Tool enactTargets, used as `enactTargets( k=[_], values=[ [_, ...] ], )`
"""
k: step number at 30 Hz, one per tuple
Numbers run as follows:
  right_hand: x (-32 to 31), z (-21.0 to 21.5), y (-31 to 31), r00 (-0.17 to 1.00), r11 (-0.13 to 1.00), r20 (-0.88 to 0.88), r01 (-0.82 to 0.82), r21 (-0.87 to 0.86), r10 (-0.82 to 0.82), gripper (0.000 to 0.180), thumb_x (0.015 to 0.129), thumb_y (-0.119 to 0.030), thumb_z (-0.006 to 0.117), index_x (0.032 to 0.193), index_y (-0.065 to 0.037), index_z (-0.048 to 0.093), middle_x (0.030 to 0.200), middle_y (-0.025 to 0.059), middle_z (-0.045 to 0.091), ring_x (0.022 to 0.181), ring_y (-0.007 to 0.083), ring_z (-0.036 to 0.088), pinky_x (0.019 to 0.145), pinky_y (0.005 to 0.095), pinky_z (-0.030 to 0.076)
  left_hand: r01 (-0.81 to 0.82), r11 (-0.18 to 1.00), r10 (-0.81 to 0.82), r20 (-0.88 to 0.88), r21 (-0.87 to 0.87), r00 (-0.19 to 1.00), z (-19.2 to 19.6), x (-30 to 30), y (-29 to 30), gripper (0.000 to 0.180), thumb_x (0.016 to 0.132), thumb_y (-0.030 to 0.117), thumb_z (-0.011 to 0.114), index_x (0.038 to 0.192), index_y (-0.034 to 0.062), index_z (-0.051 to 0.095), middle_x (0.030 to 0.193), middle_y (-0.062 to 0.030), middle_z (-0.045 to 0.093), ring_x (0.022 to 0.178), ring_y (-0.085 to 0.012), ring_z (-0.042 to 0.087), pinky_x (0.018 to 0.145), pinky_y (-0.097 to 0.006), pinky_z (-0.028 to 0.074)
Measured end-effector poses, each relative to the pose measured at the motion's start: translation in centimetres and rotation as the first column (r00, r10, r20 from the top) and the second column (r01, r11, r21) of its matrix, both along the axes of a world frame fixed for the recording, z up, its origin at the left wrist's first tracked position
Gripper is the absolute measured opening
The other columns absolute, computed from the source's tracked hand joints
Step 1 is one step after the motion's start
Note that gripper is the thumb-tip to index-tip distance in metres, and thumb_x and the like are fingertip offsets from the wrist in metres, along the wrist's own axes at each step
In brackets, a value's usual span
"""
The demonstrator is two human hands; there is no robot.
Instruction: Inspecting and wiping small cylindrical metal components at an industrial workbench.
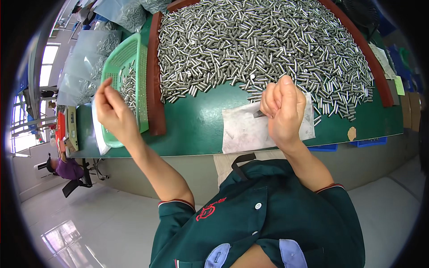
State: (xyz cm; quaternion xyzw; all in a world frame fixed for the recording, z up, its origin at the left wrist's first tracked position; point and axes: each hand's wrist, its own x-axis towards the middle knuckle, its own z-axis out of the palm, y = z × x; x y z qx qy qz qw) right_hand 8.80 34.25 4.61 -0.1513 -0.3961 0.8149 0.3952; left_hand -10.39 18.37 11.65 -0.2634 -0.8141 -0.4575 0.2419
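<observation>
My left hand (114,109) is over the near left side of a green plastic basket (142,85), its fingers loosely bent and apart, with nothing visible in them. Inside the basket lie short shiny metal pins (128,89). My right hand (286,109) is closed in a fist above a smudged white cloth (243,131). From its left side pokes the end of a small grey metal piece (258,114); the fingers hide the rest. Just beyond that hand, a wide heap of the same metal pins (259,44) covers much of the green table (192,123).
Reddish-brown strips (154,80) border the heap left and right. Clear bags of pins (85,67) stand beyond the basket at left. A scale (71,127) sits at the table's left end. Blue trays (368,142) show under the front edge. A person in purple (69,169) is farther off.
</observation>
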Motion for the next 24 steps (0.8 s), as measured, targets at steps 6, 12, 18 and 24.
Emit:
enactTargets(
  k=[6,12,18,24],
  values=[
    [0.0,-0.2,-0.1,1.0,1.0,0.009,0.004,-0.022,-0.004,0.039,0.091,-0.02,0.033,0.054,-0.008,0.029,0.046,-0.0016,0.031,0.042,0.0044,0.023,0.038,0.0206,0.021,-0.237,0.846,0.005,-0.438,-0.477,0.899,-1.4,-2.3,-0.2,0.04,0.073,0.03,0.062,0.103,0.0038,0.055,0.105,-0.0186,0.051,0.096,-0.0325,0.046,0.084,-0.039,0.036],
    [0.0,0.0,0.1,1.0,0.999,0.008,0.006,-0.037,-0.005,0.039,0.091,-0.02,0.033,0.054,-0.008,0.029,0.047,-0.0016,0.031,0.042,0.0043,0.023,0.038,0.0207,0.02,0.512,0.827,-0.432,0.32,-0.232,0.843,-5.8,5.5,7.0,0.011,0.065,0.007,0.066,0.071,0.0014,0.059,0.068,-0.0078,0.056,0.067,-0.0191,0.053,0.062,-0.03,0.042],
    [-0.1,-0.1,-0.1,1.0,0.999,-0.009,-0.001,-0.033,0.0,0.038,0.091,-0.019,0.033,0.055,-0.008,0.029,0.047,-0.0018,0.03,0.042,0.0043,0.023,0.038,0.0208,0.02,0.472,0.789,-0.447,0.159,-0.394,0.88,-8.3,6.5,8.1,0.014,0.062,0.008,0.067,0.069,0.0028,0.056,0.063,-0.0064,0.05,0.064,-0.0224,0.048,0.058,-0.034,0.039],
    [0.0,0.0,-0.1,1.0,0.999,-0.008,0.0,-0.054,0.0,0.038,0.091,-0.019,0.033,0.055,-0.008,0.03,0.047,-0.0019,0.03,0.042,0.0044,0.023,0.038,0.0208,0.02,0.505,0.842,-0.46,0.236,-0.192,0.856,-8.1,6.7,8.0,0.01,0.065,0.004,0.065,0.072,0.0031,0.058,0.066,-0.0062,0.052,0.061,-0.0187,0.049,0.056,-0.028,0.04]
  ],
)
